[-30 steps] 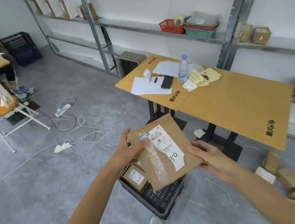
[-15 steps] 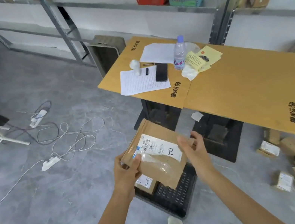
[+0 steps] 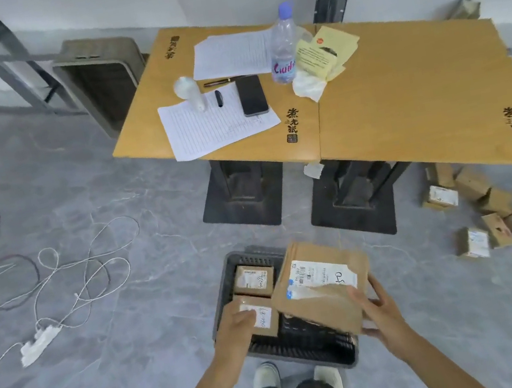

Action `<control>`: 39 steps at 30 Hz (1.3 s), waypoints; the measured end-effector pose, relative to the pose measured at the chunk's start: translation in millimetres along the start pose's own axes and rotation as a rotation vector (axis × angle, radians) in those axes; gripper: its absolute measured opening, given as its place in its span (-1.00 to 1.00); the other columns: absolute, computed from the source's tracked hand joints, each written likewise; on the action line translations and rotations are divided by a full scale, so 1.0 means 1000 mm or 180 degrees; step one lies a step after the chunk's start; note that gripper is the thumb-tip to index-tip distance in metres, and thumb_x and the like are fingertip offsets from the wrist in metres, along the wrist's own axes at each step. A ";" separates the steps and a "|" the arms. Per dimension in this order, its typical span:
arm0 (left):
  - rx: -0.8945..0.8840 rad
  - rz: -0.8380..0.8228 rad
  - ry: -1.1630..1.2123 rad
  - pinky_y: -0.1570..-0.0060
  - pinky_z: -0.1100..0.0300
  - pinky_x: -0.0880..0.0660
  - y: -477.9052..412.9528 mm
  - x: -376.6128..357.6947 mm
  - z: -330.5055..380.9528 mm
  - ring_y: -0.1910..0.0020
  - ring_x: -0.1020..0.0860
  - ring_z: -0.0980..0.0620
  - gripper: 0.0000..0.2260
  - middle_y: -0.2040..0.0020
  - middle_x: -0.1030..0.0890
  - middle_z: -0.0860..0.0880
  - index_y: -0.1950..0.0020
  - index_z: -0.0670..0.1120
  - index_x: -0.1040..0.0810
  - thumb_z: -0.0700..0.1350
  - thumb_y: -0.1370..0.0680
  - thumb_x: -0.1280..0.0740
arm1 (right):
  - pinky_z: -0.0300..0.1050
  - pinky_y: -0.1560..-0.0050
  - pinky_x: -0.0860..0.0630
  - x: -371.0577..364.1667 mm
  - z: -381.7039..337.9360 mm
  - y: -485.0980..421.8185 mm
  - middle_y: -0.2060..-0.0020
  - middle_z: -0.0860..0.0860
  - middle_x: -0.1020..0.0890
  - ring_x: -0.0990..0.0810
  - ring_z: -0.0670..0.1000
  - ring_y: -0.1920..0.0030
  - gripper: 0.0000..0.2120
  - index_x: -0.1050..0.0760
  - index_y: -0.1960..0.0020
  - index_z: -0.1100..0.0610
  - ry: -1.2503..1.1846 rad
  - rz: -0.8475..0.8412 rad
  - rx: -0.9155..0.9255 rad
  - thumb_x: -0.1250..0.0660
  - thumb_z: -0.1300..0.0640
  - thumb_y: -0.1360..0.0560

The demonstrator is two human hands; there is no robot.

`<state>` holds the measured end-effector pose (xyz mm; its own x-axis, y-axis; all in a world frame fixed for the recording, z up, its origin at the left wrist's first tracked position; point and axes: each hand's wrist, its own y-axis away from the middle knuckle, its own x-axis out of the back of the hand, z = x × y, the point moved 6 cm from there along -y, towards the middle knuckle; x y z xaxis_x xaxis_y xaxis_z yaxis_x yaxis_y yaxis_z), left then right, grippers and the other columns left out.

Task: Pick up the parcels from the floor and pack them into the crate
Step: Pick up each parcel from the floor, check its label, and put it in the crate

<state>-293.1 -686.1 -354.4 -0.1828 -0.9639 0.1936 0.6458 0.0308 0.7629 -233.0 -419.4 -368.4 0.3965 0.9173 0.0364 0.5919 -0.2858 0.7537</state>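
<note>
Right hand (image 3: 376,312) grasps the flat parcel (image 3: 322,284) by its near edge, thumb on top, holding it tilted over the right half of the crate (image 3: 304,351). Left hand (image 3: 237,327) is released, fingers resting on a small box (image 3: 265,320) in the crate's left side. Loose parcels (image 3: 472,243) lie well right of the crate.

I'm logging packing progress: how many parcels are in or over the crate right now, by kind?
Small boxes in the crate: 2
Flat parcel, held by the right hand over the crate: 1
Total: 3
</note>
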 end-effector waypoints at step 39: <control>-0.1937 -0.0753 -0.5738 -0.42 -0.31 0.18 -0.485 -0.186 -0.311 -0.51 0.30 -0.15 -0.32 -0.55 0.25 -0.14 -0.53 -0.16 0.18 0.19 -0.61 -0.03 | 0.10 -0.27 -0.37 -0.038 0.370 -0.535 -0.42 0.24 -0.31 -0.36 0.29 -0.36 -0.40 0.01 -0.53 0.13 0.1487 0.0841 -0.0673 -0.04 -0.15 -0.61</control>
<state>-341.5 -604.5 -951.8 -0.4739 0.4537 0.7547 0.5572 -0.5091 0.6560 -305.3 -404.3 -1015.5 0.1314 0.8611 0.4912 0.3426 -0.5044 0.7926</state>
